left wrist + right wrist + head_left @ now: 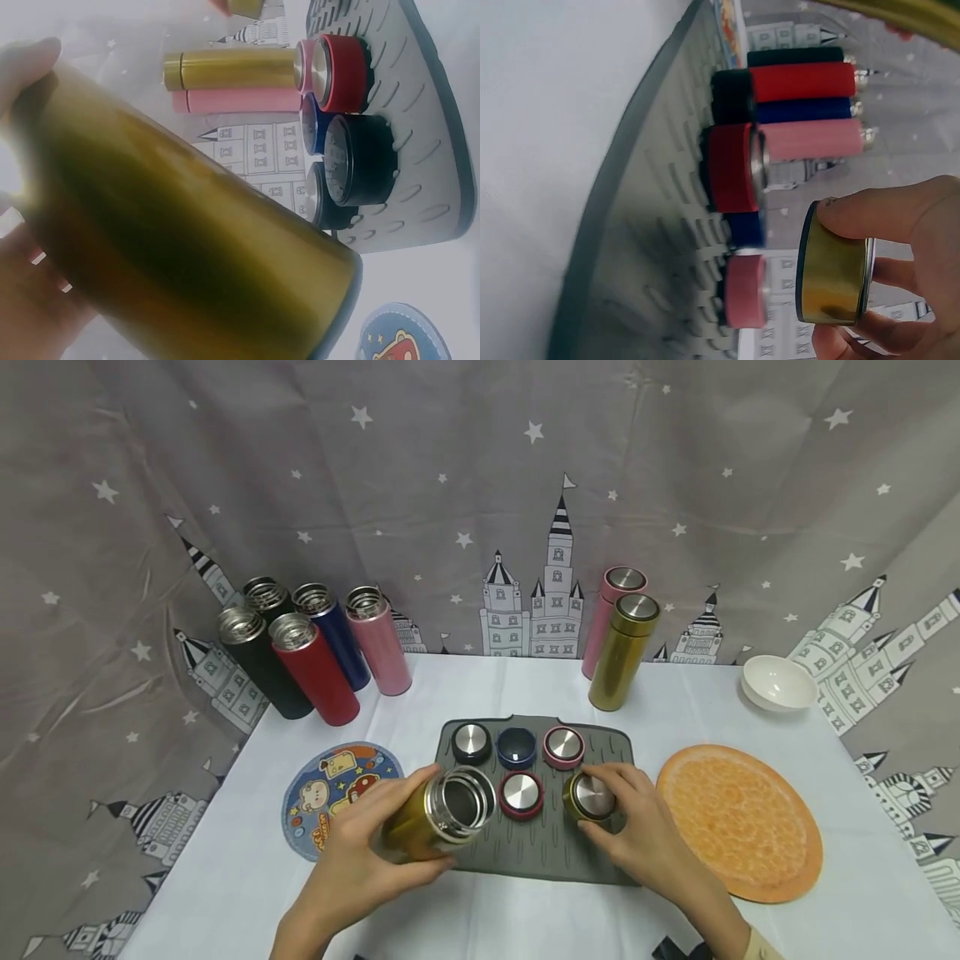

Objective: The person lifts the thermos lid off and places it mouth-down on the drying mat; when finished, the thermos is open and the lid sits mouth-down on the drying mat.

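My left hand (367, 852) grips an uncapped gold thermos bottle (412, 827), tilted with its steel mouth toward the right, over the left part of the grey mat (543, 862). In my right hand (641, 827), thumb and fingers pinch a gold lid (591, 797) with a steel top; the right wrist view shows this lid (832, 270) raised off the mat. Nearby on the mat stand a red lid (522, 793), a pink lid (563, 747), a dark blue lid (517, 747) and a black lid (472, 741). A second black lid (364, 159), hidden by the bottle in the head view, shows in the left wrist view.
Uncapped bottles in black, red (315, 670), blue and pink (380, 643) stand at the back left. At the back right are a capped gold bottle (624, 652) and a capped pink one. A cartoon mat (303, 810), a pizza-like round mat (738, 818) and a white bowl (778, 685) lie around.
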Motion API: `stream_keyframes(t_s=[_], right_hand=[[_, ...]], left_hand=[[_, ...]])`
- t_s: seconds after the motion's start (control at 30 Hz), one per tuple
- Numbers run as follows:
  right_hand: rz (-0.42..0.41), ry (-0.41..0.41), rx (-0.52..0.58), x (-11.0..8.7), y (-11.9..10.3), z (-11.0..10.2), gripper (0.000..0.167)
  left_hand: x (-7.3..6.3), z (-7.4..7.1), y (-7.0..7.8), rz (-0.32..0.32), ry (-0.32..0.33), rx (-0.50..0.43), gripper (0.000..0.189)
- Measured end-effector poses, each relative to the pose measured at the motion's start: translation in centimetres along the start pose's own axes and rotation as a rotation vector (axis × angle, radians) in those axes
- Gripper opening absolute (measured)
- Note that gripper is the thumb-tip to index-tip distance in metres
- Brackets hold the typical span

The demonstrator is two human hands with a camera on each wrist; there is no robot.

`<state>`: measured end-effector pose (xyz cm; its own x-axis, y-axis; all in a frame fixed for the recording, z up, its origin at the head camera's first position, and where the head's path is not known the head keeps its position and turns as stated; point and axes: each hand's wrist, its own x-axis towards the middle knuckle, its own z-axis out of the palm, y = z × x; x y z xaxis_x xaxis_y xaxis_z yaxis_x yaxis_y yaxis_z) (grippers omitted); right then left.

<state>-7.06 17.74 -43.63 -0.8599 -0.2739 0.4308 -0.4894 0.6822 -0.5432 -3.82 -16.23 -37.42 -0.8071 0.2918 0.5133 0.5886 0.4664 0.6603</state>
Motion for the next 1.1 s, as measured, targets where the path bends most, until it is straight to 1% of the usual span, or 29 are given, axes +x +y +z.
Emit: stream_keyframes(t_s=[0.1, 0.2, 0.27, 0.4, 0.5, 0.6, 0.7, 0.77, 0.83, 0.93, 1.03, 1.1], right_hand=[[0.065, -0.024, -0.008, 0.1, 0.7, 1.0, 0.074], [0.101, -0.046, -0.017, 0.4, 1.2, 2.2, 0.077], [0.108, -0.052, -0.028, 0.5, 1.5, 2.9, 0.077], [0.096, -0.051, -0.039, 0.8, 1.8, 3.8, 0.074], [0.092, -0.059, -0.058, 0.9, 1.8, 4.3, 0.073], [0.108, -0.072, -0.08, 0.8, 1.8, 4.6, 0.072], [0.129, -0.073, -0.089, 0.6, 1.8, 4.7, 0.069], [0.136, -0.073, -0.09, 0.4, 1.9, 4.8, 0.068], [0.136, -0.07, -0.09, 0.3, 2.0, 4.8, 0.067], [0.136, -0.064, -0.084, 0.2, 2.1, 4.8, 0.068], [0.14, -0.062, -0.067, 0.1, 2.2, 4.9, 0.069], [0.147, -0.063, -0.059, -0.1, 2.1, 4.9, 0.072]], left_hand=[[0.1, -0.1, 0.0, 0.007, 0.025, -0.001, 0.092], [0.1, -0.4, 0.0, -0.015, 0.043, 0.023, 0.092], [0.2, -0.6, -0.1, -0.016, 0.056, 0.04, 0.092], [0.4, -1.2, -0.4, -0.038, 0.077, 0.086, 0.092], [0.5, -1.7, -0.6, -0.071, 0.081, 0.144, 0.09], [0.7, -2.2, -1.0, -0.067, 0.09, 0.218, 0.088], [1.1, -2.6, -1.5, -0.058, 0.12, 0.302, 0.087], [1.5, -2.8, -1.8, -0.087, 0.15, 0.341, 0.088], [1.8, -3.0, -2.3, -0.117, 0.185, 0.356, 0.088], [2.4, -3.4, -2.9, -0.163, 0.223, 0.354, 0.086], [3.0, -3.9, -3.4, -0.17, 0.259, 0.344, 0.082], [3.4, -4.2, -3.7, -0.173, 0.272, 0.332, 0.08]])
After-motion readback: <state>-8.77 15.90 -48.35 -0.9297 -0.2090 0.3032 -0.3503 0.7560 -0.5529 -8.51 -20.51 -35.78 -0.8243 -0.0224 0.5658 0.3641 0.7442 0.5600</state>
